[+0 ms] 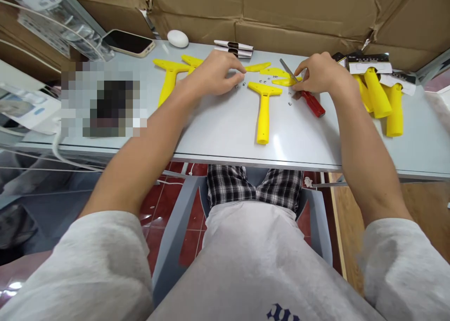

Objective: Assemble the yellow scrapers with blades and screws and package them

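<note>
My left hand (223, 73) hovers just above the table, thumb and index finger apart with nothing between them. Small metal screws (243, 84) lie close to its fingertips. My right hand (318, 73) has its fingers closed around a screwdriver, where the shaft meets the red handle (313, 104); the metal shaft (287, 69) points to the back left. Between my hands lies a yellow T-shaped plastic handle (263, 115), its crosspiece toward the back. Behind it are flat yellow plastic pieces (274, 71) and several more screws (266, 80).
More yellow T-shaped handles (169, 75) lie beneath my left forearm. At right, yellow handles (395, 110) rest beside black-and-white packages (371, 62). A phone (129, 42), a white oval object (177, 39) and white-and-dark strips (234, 45) sit along the cardboard wall (207, 7).
</note>
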### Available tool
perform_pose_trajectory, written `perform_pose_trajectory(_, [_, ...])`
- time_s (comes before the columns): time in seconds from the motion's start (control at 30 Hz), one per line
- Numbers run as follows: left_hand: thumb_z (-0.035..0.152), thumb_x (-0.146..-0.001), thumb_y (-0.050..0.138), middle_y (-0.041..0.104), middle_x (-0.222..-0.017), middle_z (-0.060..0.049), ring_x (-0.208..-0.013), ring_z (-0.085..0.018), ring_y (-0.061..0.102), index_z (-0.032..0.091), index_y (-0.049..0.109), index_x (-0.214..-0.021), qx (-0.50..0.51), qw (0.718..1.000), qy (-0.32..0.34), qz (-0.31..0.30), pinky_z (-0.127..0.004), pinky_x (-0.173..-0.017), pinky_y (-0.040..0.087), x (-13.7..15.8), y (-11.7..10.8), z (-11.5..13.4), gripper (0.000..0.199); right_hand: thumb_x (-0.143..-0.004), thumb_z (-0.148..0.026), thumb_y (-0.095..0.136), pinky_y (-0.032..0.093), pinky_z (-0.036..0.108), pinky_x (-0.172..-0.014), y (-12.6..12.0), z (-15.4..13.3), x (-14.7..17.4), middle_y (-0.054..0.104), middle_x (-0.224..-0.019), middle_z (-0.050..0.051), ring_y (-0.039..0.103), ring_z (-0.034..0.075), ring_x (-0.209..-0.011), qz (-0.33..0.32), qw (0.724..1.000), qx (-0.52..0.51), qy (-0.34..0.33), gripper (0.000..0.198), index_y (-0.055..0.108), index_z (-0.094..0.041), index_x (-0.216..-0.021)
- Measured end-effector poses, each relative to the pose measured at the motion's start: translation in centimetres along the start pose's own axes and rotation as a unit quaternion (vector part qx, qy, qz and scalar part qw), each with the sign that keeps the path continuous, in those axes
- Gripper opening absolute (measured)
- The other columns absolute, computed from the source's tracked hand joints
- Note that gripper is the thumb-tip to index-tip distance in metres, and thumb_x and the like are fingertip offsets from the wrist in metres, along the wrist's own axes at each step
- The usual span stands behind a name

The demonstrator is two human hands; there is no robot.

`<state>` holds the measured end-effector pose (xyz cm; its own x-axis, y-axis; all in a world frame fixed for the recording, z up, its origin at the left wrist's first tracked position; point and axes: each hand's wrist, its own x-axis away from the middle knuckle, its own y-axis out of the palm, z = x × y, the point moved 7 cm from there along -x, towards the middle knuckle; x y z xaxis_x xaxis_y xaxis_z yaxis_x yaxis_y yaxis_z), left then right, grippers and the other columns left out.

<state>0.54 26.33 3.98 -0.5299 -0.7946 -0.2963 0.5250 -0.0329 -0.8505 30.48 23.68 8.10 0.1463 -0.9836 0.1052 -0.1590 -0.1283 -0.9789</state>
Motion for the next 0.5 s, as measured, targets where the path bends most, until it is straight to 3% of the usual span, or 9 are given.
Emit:
perform_pose_trajectory(0.2, [0.082,-0.088,0.065,0.086,-0.101,-0.001,-0.134,-0.031,0.058,0.048,0.081,-0.097,0.056,0.998,0.015,0.008,-0.057,-0.123,0.043,0.6,-0.9,2.5,0.039,-0.108,-0.012,0.083,0.047,0.042,-0.135,0.0,0.5,-0.2,0.079,-0.115,0.009,0.060,0.020,-0.141,-0.015,0.999,0.013,-0.028,0.043,0.082,-0.023,-0.149])
perform_pose_trajectory(0.4, [0.072,-0.087,0.077,0.086,-0.101,-0.001,-0.132,-0.033,0.062,0.048,0.085,-0.098,0.094,0.994,0.063,0.004,-0.062,-0.125,0.047,0.5,-0.4,2.6,0.028,-0.106,-0.018,0.085,0.059,0.046,-0.129,-0.8,1.9,0.6,0.080,-0.118,0.008,0.062,0.025,-0.144,0.011,0.999,0.034,0.031,0.047,0.080,-0.040,-0.148])
perform_pose_trajectory(0.5, [0.073,-0.089,0.082,0.089,-0.110,-0.002,-0.132,-0.034,0.064,0.045,0.086,-0.103,0.088,0.994,0.066,-0.006,-0.066,-0.130,0.047,0.4,0.2,2.6,0.032,-0.107,-0.023,0.086,0.057,0.050,-0.129,-1.1,3.2,0.9,0.079,-0.123,0.008,0.061,0.028,-0.144,0.016,0.999,0.009,0.041,0.038,0.084,-0.043,-0.139])
